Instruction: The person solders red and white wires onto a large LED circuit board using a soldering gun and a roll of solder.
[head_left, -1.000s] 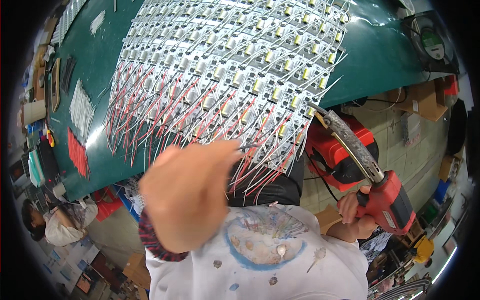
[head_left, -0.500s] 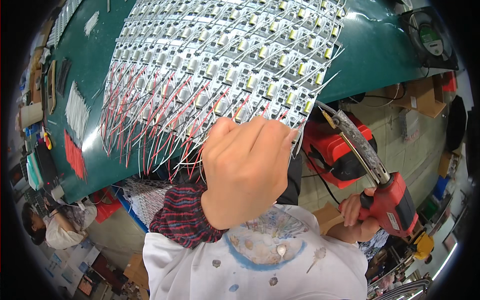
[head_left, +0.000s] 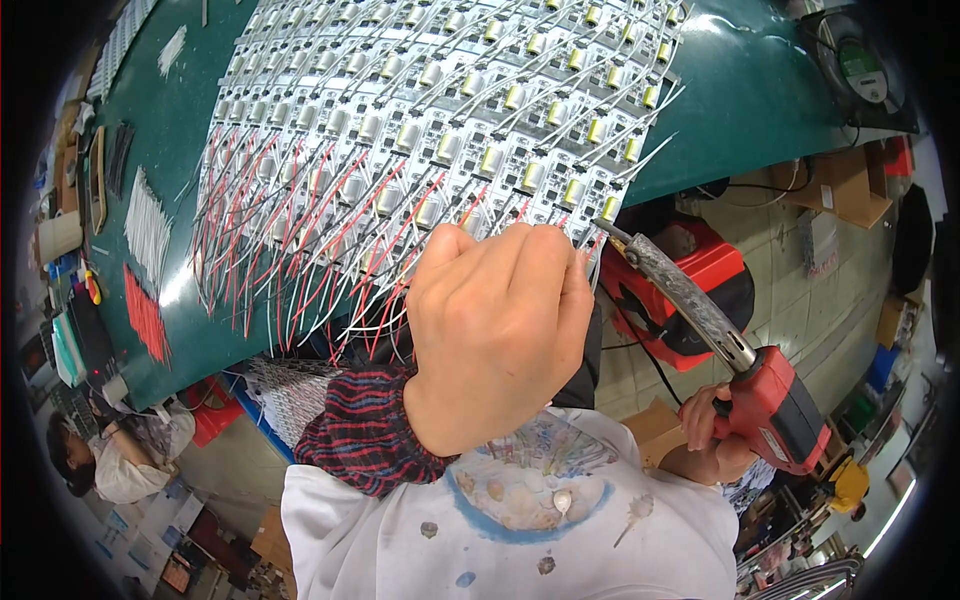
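Observation:
A large sheet of white circuit boards (head_left: pixel 375 150), dotted with yellow-topped cylindrical parts, lies on a green table (head_left: pixel 715 130). Thin red, black and white wires (head_left: pixel 290 250) hang off its near edge. My left hand (head_left: pixel 500 330) is closed at that edge, back uppermost. Its fingertips are hidden, so what they pinch does not show. In my right hand (head_left: pixel 715 430) is a red and black soldering gun (head_left: pixel 778 410), fingers wrapped round its grip. The gun's metal tip reaches the sheet's near right corner, just right of my left hand; whether it touches is unclear.
On the table's left are bundles of white wires (head_left: pixel 147 225) and red wires (head_left: pixel 146 315). A fan (head_left: pixel 860 75) stands at the far right corner. Below the table edge sits a red stool (head_left: pixel 690 290). Another person (head_left: pixel 125 450) is at the lower left.
The soldering gun has moved left and its tip has come to the boards' near right corner. The sheet of boards sits slightly further left and lower in view. My left hand stays closed.

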